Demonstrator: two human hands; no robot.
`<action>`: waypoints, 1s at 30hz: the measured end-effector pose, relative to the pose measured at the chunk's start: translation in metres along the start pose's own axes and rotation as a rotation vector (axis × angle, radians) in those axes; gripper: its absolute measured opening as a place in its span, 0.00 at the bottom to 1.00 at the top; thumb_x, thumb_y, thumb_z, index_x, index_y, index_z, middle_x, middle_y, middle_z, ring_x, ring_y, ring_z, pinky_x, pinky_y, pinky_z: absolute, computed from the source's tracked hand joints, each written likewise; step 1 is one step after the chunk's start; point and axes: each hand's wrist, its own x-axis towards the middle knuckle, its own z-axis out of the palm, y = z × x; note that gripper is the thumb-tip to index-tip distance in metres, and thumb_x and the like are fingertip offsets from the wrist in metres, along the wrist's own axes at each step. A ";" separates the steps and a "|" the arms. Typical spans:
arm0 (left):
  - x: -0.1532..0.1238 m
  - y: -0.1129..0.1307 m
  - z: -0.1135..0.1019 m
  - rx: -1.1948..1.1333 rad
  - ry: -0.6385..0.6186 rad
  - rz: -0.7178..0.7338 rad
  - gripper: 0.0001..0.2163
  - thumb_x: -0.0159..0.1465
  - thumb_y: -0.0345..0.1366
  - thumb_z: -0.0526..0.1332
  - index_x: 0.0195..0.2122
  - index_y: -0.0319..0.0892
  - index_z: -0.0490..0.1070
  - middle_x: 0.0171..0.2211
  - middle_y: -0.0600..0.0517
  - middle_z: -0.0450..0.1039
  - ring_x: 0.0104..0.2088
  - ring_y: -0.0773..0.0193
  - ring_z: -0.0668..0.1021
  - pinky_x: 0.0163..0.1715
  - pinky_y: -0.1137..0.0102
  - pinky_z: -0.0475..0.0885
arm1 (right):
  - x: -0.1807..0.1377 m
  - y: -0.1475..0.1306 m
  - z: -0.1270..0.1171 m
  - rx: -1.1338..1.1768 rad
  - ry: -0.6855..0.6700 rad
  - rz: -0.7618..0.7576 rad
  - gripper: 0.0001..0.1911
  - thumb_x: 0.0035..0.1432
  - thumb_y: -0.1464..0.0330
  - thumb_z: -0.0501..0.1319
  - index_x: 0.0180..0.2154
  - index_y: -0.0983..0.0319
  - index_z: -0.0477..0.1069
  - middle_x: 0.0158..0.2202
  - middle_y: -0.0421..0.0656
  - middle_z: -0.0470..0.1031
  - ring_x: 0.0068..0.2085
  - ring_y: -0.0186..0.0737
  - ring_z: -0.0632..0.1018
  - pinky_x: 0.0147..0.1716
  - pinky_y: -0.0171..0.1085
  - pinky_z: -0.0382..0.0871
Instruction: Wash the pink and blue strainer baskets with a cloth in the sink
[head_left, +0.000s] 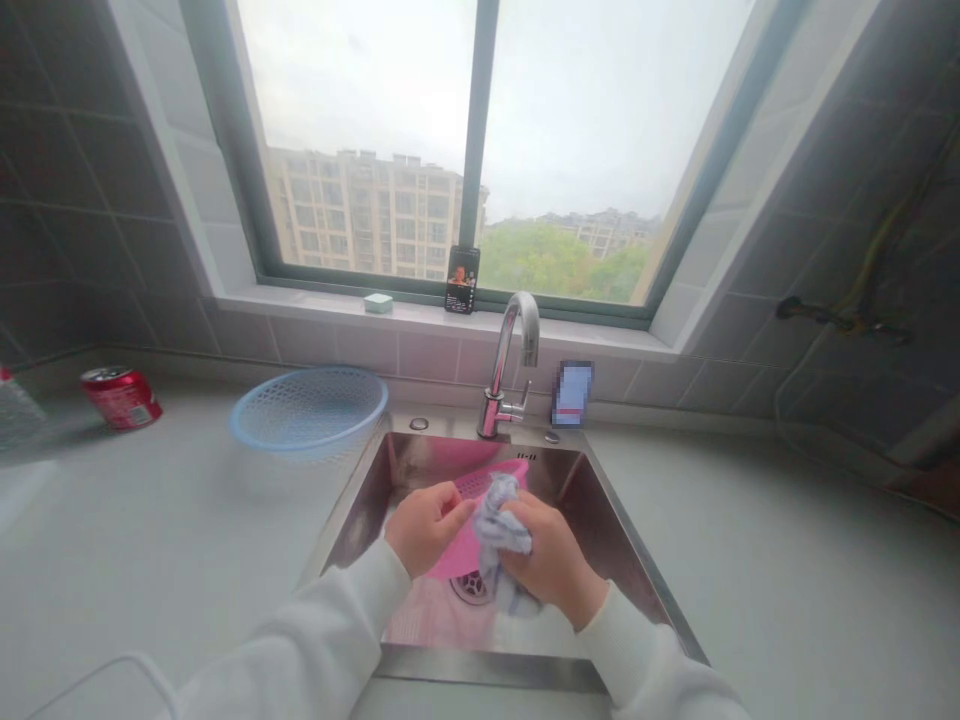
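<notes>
My left hand (426,530) grips a pink plastic basket (461,550) with a perforated wall, tilted inside the steel sink (622,540). The fingers are closed at its near side, and part of the basket is hidden behind both hands. Bunched in my right hand (551,555) is a pale grey-white cloth (499,520), held against the basket's right side, its lower end hanging down. Beneath them the round drain (472,588) shows in the sink floor. A chrome faucet (516,350) rises behind the sink, its spout above and beyond my hands.
Left of the sink lie a blue mesh basket (311,410) and a red can (122,398). On the window sill are a phone (461,280) and a pale green block (378,303). A blurred-out upright rectangle (572,393) stands right of the faucet.
</notes>
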 end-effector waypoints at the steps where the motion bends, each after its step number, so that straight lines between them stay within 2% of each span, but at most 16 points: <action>1: 0.001 0.001 -0.001 -0.004 -0.001 -0.011 0.20 0.63 0.54 0.54 0.23 0.45 0.61 0.19 0.56 0.64 0.23 0.63 0.68 0.27 0.70 0.57 | 0.002 0.006 -0.003 -0.007 0.039 0.041 0.05 0.50 0.73 0.59 0.27 0.58 0.65 0.30 0.41 0.70 0.32 0.40 0.73 0.32 0.37 0.64; 4: 0.002 0.002 -0.003 -0.025 -0.003 -0.061 0.20 0.61 0.56 0.55 0.22 0.45 0.61 0.19 0.55 0.65 0.23 0.62 0.69 0.26 0.70 0.57 | 0.008 0.030 -0.014 -0.060 0.148 0.173 0.04 0.52 0.72 0.58 0.28 0.58 0.66 0.31 0.42 0.72 0.33 0.42 0.74 0.35 0.39 0.66; 7: 0.002 0.001 -0.003 -0.054 -0.007 -0.082 0.21 0.60 0.56 0.57 0.21 0.45 0.62 0.19 0.56 0.65 0.23 0.63 0.69 0.25 0.70 0.57 | 0.009 0.046 -0.021 -0.100 0.202 0.244 0.03 0.52 0.71 0.58 0.29 0.57 0.67 0.32 0.42 0.73 0.34 0.43 0.75 0.36 0.40 0.66; 9: 0.001 -0.001 -0.003 -0.083 -0.031 -0.069 0.20 0.61 0.55 0.56 0.23 0.43 0.66 0.19 0.55 0.66 0.23 0.62 0.69 0.26 0.70 0.58 | 0.009 0.050 -0.023 -0.112 0.217 0.243 0.03 0.52 0.71 0.58 0.29 0.57 0.67 0.32 0.42 0.73 0.34 0.43 0.75 0.36 0.40 0.65; 12: 0.001 -0.001 -0.004 -0.129 -0.099 -0.020 0.21 0.64 0.52 0.54 0.32 0.40 0.76 0.24 0.52 0.73 0.26 0.61 0.73 0.28 0.70 0.61 | 0.008 0.051 -0.024 -0.119 0.227 0.216 0.03 0.52 0.71 0.58 0.28 0.56 0.67 0.31 0.42 0.72 0.34 0.43 0.74 0.35 0.41 0.65; 14: 0.001 -0.001 -0.006 -0.110 -0.126 0.042 0.21 0.67 0.49 0.51 0.37 0.39 0.78 0.29 0.50 0.77 0.30 0.59 0.75 0.31 0.69 0.64 | 0.008 0.049 -0.025 -0.113 0.234 0.194 0.04 0.51 0.71 0.58 0.28 0.56 0.66 0.31 0.41 0.72 0.33 0.43 0.74 0.35 0.40 0.65; 16: 0.002 0.000 -0.007 -0.041 -0.122 0.092 0.19 0.68 0.46 0.49 0.37 0.40 0.77 0.30 0.49 0.77 0.32 0.58 0.76 0.33 0.68 0.64 | 0.007 0.042 -0.023 -0.112 0.236 0.166 0.05 0.51 0.72 0.58 0.27 0.56 0.65 0.29 0.41 0.71 0.32 0.42 0.73 0.34 0.40 0.64; 18: 0.002 0.000 -0.006 0.029 -0.112 0.110 0.18 0.69 0.44 0.48 0.35 0.41 0.74 0.29 0.50 0.76 0.31 0.58 0.76 0.33 0.68 0.63 | 0.004 0.027 -0.018 -0.103 0.207 0.114 0.05 0.50 0.73 0.58 0.27 0.57 0.64 0.28 0.40 0.69 0.31 0.41 0.72 0.32 0.39 0.63; 21: 0.001 0.002 -0.002 0.075 -0.123 0.098 0.15 0.68 0.42 0.50 0.30 0.43 0.70 0.26 0.51 0.73 0.29 0.60 0.74 0.30 0.68 0.61 | -0.002 -0.001 -0.004 -0.039 0.043 -0.010 0.06 0.49 0.74 0.59 0.27 0.57 0.64 0.29 0.40 0.69 0.30 0.39 0.71 0.30 0.36 0.61; 23: 0.000 0.003 -0.001 0.073 -0.126 0.079 0.14 0.67 0.43 0.51 0.27 0.44 0.66 0.24 0.53 0.71 0.27 0.61 0.73 0.29 0.69 0.59 | -0.003 -0.009 0.002 -0.005 -0.052 -0.080 0.05 0.48 0.73 0.60 0.27 0.58 0.65 0.31 0.40 0.70 0.30 0.38 0.71 0.29 0.36 0.60; 24: 0.000 0.003 -0.001 0.072 -0.116 0.063 0.15 0.67 0.44 0.51 0.26 0.44 0.65 0.23 0.53 0.70 0.26 0.61 0.72 0.28 0.69 0.58 | -0.002 -0.008 0.002 0.010 -0.055 -0.080 0.05 0.48 0.73 0.60 0.27 0.58 0.65 0.31 0.40 0.70 0.31 0.38 0.71 0.30 0.36 0.61; 27: 0.001 0.004 -0.004 0.066 -0.071 0.016 0.18 0.66 0.50 0.52 0.25 0.44 0.63 0.21 0.54 0.68 0.25 0.62 0.71 0.27 0.70 0.56 | 0.004 0.014 -0.009 0.003 0.086 0.035 0.04 0.52 0.72 0.58 0.27 0.58 0.65 0.29 0.40 0.70 0.31 0.40 0.72 0.32 0.37 0.63; 30: 0.000 0.004 -0.005 0.040 -0.049 -0.006 0.18 0.66 0.52 0.53 0.25 0.45 0.63 0.20 0.54 0.68 0.24 0.61 0.71 0.26 0.70 0.56 | 0.008 0.031 -0.019 -0.076 0.217 0.113 0.05 0.50 0.74 0.58 0.27 0.57 0.65 0.28 0.40 0.70 0.30 0.40 0.72 0.32 0.37 0.64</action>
